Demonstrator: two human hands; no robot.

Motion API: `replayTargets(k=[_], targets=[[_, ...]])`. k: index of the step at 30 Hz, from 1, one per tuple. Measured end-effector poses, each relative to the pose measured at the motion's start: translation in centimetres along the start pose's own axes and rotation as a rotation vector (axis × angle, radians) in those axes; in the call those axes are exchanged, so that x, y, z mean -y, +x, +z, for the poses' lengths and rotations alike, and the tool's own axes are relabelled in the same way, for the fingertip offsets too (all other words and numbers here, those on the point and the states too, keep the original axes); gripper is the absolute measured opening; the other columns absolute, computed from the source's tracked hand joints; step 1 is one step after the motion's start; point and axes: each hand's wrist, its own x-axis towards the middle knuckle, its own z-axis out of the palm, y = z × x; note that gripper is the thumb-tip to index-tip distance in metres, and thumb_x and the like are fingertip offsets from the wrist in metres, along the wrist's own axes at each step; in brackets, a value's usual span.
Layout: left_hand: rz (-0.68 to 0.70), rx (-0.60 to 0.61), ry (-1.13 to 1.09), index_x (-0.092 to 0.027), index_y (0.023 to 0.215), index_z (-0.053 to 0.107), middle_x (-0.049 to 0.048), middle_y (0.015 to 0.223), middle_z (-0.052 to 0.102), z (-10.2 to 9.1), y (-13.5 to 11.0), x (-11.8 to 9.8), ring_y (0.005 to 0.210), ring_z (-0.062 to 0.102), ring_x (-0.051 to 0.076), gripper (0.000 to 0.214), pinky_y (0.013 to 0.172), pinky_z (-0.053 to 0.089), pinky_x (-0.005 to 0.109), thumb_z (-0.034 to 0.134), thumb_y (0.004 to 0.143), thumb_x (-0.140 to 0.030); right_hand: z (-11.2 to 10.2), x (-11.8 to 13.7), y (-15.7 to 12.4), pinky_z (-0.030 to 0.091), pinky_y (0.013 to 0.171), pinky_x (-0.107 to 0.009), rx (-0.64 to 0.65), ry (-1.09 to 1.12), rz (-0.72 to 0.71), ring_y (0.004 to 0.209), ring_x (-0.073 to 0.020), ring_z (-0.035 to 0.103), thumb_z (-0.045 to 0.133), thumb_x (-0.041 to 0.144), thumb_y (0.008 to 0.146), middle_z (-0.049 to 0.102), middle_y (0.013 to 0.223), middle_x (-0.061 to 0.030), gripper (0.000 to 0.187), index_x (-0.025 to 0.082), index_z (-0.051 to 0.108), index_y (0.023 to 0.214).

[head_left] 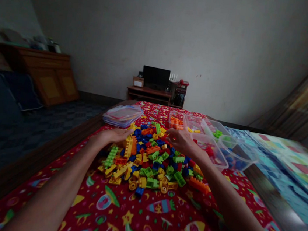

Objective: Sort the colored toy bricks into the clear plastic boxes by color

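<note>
A heap of toy building bricks in yellow, green, blue, orange and red lies in the middle of the table. My left hand rests along the heap's upper left side, fingers stretched out, next to yellow and orange bricks. Over the upper right part reaches my right hand, its fingers apart and slightly bent toward the bricks. I see no brick held in either hand. Clear plastic bins stand to the right of my right hand, with bricks sorted by colour inside: orange, yellow, green, red and blue.
A stack of clear plastic lids lies at the back left of the table. Under everything is a red patterned cloth. A bed adjoins on the right. Beyond the table stand a desk with a monitor and, left, a wooden cabinet.
</note>
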Motion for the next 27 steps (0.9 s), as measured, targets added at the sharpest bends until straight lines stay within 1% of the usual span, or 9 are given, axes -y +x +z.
replayTargets(k=[2,4,8,11,16,20,22,25,27], targets=[[0.035,0.095,0.039,-0.012,0.128,0.057,0.0139,0.14,0.049,0.0,-0.2,-0.9,0.132,0.043,0.03,0.063,0.107,0.035,0.041,0.033,0.087,-0.053,0.4,0.3,-0.4,0.035,0.061,-0.023,0.025,0.01,-0.014,0.066,-0.0113,0.056,0.054,0.021,0.087,0.068,0.079,-0.0067,0.018,0.015,0.069,0.096],[0.096,0.12,0.059,-0.013,0.123,0.061,0.0137,0.136,0.054,0.0,-0.2,-1.6,0.128,0.049,0.03,0.063,0.106,0.036,0.04,0.033,0.086,-0.055,0.6,0.5,-0.6,0.034,0.061,-0.023,0.044,0.028,-0.018,0.065,-0.0106,0.055,0.053,0.018,0.087,0.067,0.078,-0.0058,0.018,0.016,0.069,0.095],[0.21,0.02,0.0,-0.015,0.115,0.063,0.0136,0.123,0.064,0.1,0.1,-2.8,0.116,0.057,0.03,0.062,0.101,0.041,0.04,0.032,0.084,-0.058,0.4,0.8,-0.7,0.033,0.06,-0.023,0.047,0.053,-0.02,0.063,-0.0097,0.053,0.053,0.014,0.085,0.065,0.075,-0.0041,0.018,0.016,0.068,0.093],[0.273,-0.062,-0.122,-0.019,0.116,0.062,0.0096,0.126,0.063,0.6,0.3,-4.2,0.122,0.054,0.028,0.064,0.102,0.041,0.036,0.028,0.084,-0.064,0.1,1.0,-0.7,0.032,0.058,-0.023,0.065,0.06,-0.011,0.061,-0.0096,0.051,0.052,0.013,0.085,0.064,0.072,-0.0032,0.018,0.016,0.068,0.091],[0.288,-0.153,-0.338,-0.013,0.119,0.06,0.0141,0.133,0.057,2.1,-0.4,-7.6,0.127,0.049,0.027,0.066,0.108,0.036,0.04,0.02,0.09,-0.057,-0.1,1.1,-0.9,0.03,0.057,-0.024,0.066,0.023,-0.001,0.06,-0.0099,0.049,0.051,0.012,0.083,0.063,0.07,-0.0031,0.017,0.015,0.068,0.088],[0.258,-0.035,-0.692,-0.015,0.129,0.052,0.015,0.133,0.055,3.1,-1.5,-9.7,0.117,0.057,0.027,0.059,0.093,0.051,0.042,0.023,0.094,-0.053,-0.5,1.4,-1.2,0.032,0.061,-0.024,-0.027,-0.033,-0.021,0.067,-0.0118,0.053,0.051,0.015,0.087,0.065,0.079,-0.0058,0.02,0.016,0.067,0.099],[0.264,0.0,-0.855,-0.017,0.134,0.047,0.0152,0.137,0.051,3.4,-1.8,-10.2,0.118,0.056,0.028,0.057,0.09,0.053,0.041,0.024,0.094,-0.051,-0.8,2.0,-1.4,0.034,0.063,-0.024,-0.063,-0.044,-0.041,0.07,-0.013,0.055,0.049,0.02,0.09,0.067,0.083,-0.007,0.023,0.016,0.066,0.105],[0.292,-0.042,-0.928,-0.019,0.135,0.045,0.0141,0.138,0.05,3.8,-1.6,-10.5,0.124,0.052,0.027,0.054,0.096,0.049,0.04,0.026,0.095,-0.05,-0.8,3.5,-1.8,0.04,0.069,-0.025,-0.057,-0.011,-0.118,0.08,-0.0151,0.059,0.05,0.026,0.092,0.067,0.096,-0.0098,0.025,0.017,0.064,0.111],[0.258,-0.072,-0.952,-0.016,0.134,0.044,0.0159,0.135,0.051,4.0,-1.2,-10.5,0.122,0.053,0.025,0.054,0.097,0.048,0.04,0.024,0.095,-0.048,-0.2,4.5,-2.1,0.043,0.076,-0.028,-0.021,0.003,-0.206,0.093,-0.0178,0.059,0.054,0.028,0.091,0.065,0.108,-0.012,0.028,0.018,0.062,0.115]])
